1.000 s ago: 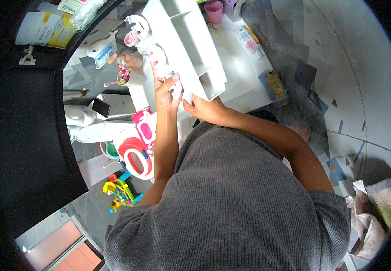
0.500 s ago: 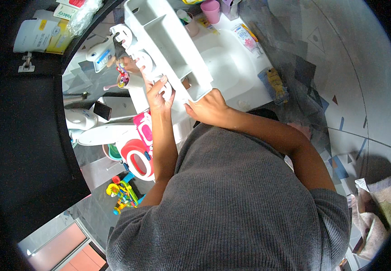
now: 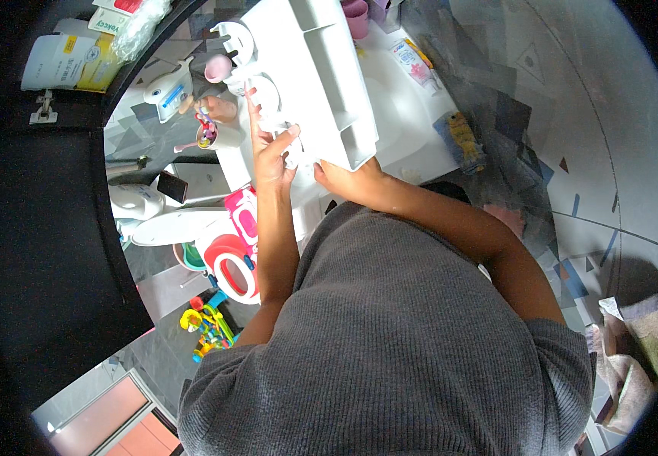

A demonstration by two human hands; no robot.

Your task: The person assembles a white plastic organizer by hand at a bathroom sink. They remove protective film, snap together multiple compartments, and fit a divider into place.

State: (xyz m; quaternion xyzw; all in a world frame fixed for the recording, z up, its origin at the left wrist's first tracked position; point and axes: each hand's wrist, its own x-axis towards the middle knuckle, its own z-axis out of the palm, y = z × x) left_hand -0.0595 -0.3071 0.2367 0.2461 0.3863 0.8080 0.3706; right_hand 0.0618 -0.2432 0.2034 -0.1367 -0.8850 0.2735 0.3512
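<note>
A long white plastic storage rack (image 3: 306, 83) is tilted over the sink, its divided compartments facing right. Round white cup holders (image 3: 256, 95) stick out along its left side. My left hand (image 3: 274, 156) grips the rack at the lowest holder, thumb pressed on it and index finger stretched along the side. At the rack's near end, my right hand (image 3: 353, 182) holds it from below, with its fingers partly hidden behind it. The white sink (image 3: 412, 114) lies behind and to the right of the rack.
A toothpaste tube (image 3: 414, 64) and a pink cup (image 3: 355, 19) stand on the sink's far side. Left are a toothbrush cup (image 3: 228, 137), a phone (image 3: 172, 187) and a red-and-white child's toilet seat (image 3: 222, 247). An open dark cabinet door (image 3: 63, 228) stands at far left.
Both hands have turned the rack, so its outer side shows more and the compartments less. It has shifted right, and my left index finger now extends along it.
</note>
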